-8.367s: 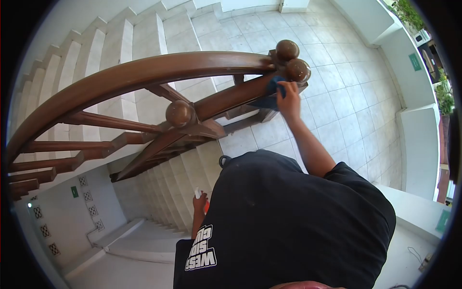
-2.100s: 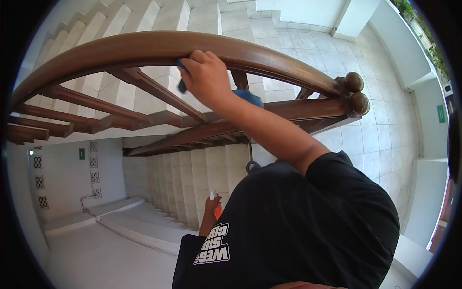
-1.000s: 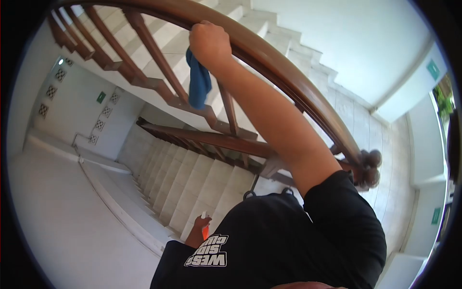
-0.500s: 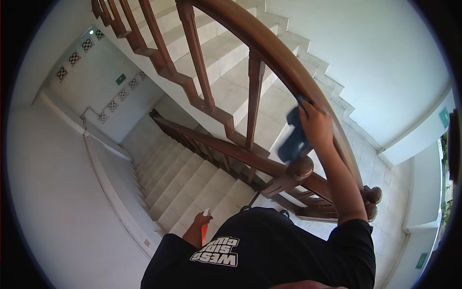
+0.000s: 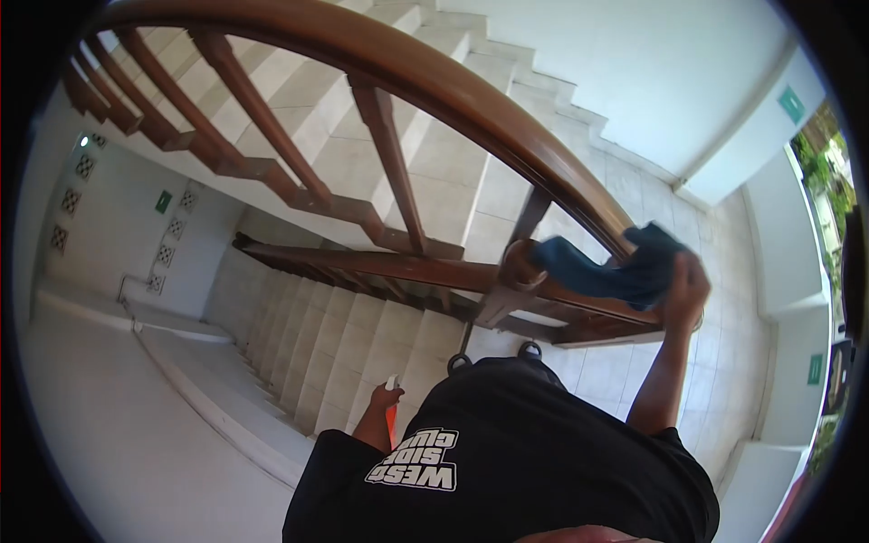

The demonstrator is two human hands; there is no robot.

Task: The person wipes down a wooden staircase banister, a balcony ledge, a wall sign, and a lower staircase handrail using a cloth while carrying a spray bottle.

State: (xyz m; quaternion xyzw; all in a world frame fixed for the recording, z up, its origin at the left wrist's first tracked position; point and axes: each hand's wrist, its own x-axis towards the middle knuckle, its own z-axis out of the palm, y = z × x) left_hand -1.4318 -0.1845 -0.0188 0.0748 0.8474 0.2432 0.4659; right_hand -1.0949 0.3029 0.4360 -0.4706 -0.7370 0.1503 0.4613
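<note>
My right hand (image 5: 686,294) is closed on a blue cloth (image 5: 647,267) at the lower end of the brown wooden handrail (image 5: 489,109). The cloth is bunched near my fingers and its loose part stretches left towards the round knob of the newel post (image 5: 520,264); whether it touches the wood there I cannot tell. Low at my left side, my left hand (image 5: 387,396) is wrapped round an orange spray bottle (image 5: 392,425) with a white top. Its lower part is hidden by my arm and black shirt.
Wooden balusters (image 5: 389,163) stand under the handrail beside tiled steps going up (image 5: 434,172). A lower railing (image 5: 380,262) borders the steps going down (image 5: 335,353) on my left. My feet (image 5: 529,351) are on a tiled landing (image 5: 715,380). A white wall (image 5: 136,398) flanks the left side.
My right hand has moved right and down along the handrail to its end, and the cloth now spreads out to the left. The view has shifted; my left hand still holds the spray bottle.
</note>
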